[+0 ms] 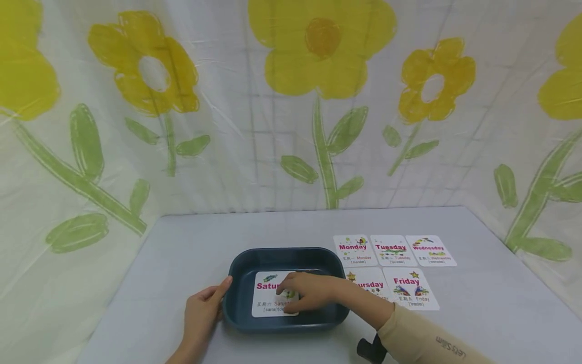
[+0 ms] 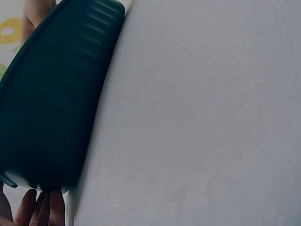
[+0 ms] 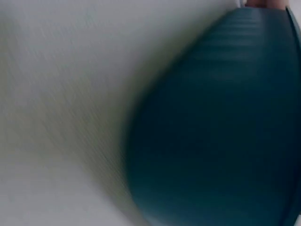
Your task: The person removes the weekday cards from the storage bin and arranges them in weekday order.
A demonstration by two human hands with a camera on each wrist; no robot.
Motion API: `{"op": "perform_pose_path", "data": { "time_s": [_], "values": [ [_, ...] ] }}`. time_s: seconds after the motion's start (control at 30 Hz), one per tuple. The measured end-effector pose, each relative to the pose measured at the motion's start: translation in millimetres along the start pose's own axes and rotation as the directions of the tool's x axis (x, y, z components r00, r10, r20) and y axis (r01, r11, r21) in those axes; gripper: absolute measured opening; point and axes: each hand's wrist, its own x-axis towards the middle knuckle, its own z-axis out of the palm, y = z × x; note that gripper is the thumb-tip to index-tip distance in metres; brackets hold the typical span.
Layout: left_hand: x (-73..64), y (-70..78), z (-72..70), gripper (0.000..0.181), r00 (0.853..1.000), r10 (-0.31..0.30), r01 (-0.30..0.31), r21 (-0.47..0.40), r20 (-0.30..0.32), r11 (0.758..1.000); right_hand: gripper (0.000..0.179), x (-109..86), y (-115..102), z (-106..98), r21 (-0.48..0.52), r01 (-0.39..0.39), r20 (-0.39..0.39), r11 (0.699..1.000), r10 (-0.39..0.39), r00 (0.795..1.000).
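Observation:
In the head view a dark teal tray (image 1: 286, 326) sits at the near middle of the table. My left hand (image 1: 203, 308) holds its left end, thumb at the rim; the left wrist view shows several fingertips (image 2: 56, 207) against the tray's outer wall (image 2: 56, 113). A white "Saturday" card (image 1: 268, 298) lies face up inside the tray. Over the card's right part is my right hand (image 1: 313, 292), bent fingers and thumb apart, tips at the card's face. Whether they press on it is hard to tell. The right wrist view shows mostly the tray's outside (image 3: 216, 117).
Right of the tray lie cards in two rows: Monday (image 1: 354, 253), Tuesday (image 1: 393, 253) and Wednesday (image 1: 431, 253) behind, Thursday (image 1: 373, 283) and Friday (image 1: 411, 290) in front. The right forearm partly covers Thursday. A flower-printed curtain (image 1: 218, 151) hangs behind the table (image 1: 191, 237).

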Motion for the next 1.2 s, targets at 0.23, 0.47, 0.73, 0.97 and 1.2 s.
{"op": "perform_pose_path", "data": {
  "time_s": [0.23, 0.47, 0.73, 0.97, 1.2],
  "values": [
    [-0.5, -0.4, -0.2, 0.079, 1.0, -0.01, 0.01, -0.001, 0.005, 1.0, 0.044, 6.4, -6, 10, -0.067, -0.048, -0.058, 0.997, 0.044, 0.997],
    [-0.9, -0.8, -0.4, 0.079, 1.0, -0.008, 0.008, 0.003, 0.0, 1.0, 0.045, 11.3, -6, 13, -0.102, -0.083, -0.089, 0.991, 0.074, 0.993],
    [-1.4, -1.1, -0.6, 0.079, 1.0, 0.007, -0.007, -0.021, 0.01, 1.0, 0.058, 16.2, -2, 19, -0.159, -0.087, -0.108, 0.983, 0.07, 0.992],
    [-1.9, -0.6, -0.9, 0.08, 1.0, 0.005, -0.005, -0.017, 0.008, 1.0, 0.069, 21.0, 3, 24, -0.142, -0.098, -0.116, 0.985, 0.082, 0.99],
    [-2.5, 0.6, -0.4, 0.081, 1.0, -0.004, 0.005, -0.016, 0.006, 1.0, 0.068, 25.8, 10, 25, -0.129, -0.074, -0.141, 0.989, 0.055, 0.988]
  ]
}}
